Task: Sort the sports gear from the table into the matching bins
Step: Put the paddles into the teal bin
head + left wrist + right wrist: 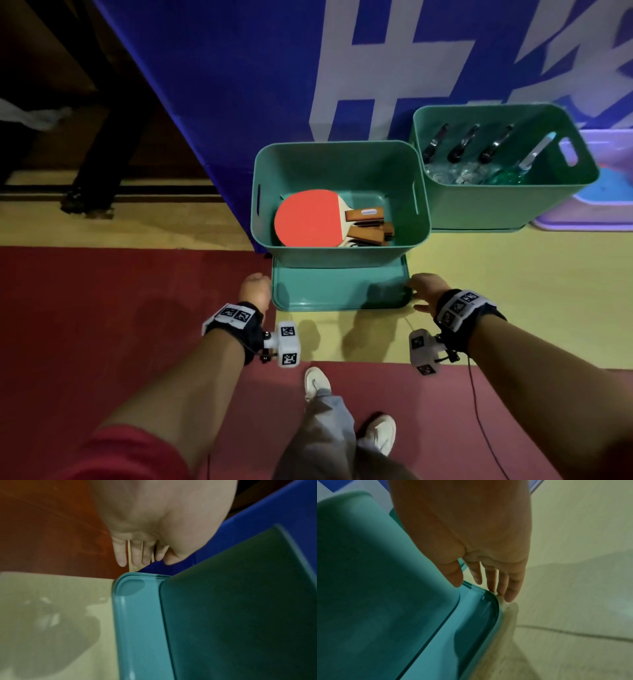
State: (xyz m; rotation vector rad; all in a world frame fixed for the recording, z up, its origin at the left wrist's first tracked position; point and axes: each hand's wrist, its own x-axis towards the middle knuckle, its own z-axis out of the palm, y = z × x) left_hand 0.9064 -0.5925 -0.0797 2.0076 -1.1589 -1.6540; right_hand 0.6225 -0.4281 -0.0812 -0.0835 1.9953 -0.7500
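Yellow floor [513, 291], bin [339, 246] between left hand [255, 287], right hand [426, 287]

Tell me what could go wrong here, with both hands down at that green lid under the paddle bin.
The paddle bin sits on the far part of the lid, so pulling or lifting the lid may tip it and spill the paddles. The right hand has fingers at the lid's corner against the floor and could get pinched. The left hand appears beside the lid, not touching, so any lift might be lopsided.

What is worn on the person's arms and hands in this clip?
Both hands, left hand and right hand, are bare. Each wrist carries a black strap with white square-patterned marker tags and a white marker-covered camera block; a thin black cable hangs from the right one. A red sleeve shows at lower left.
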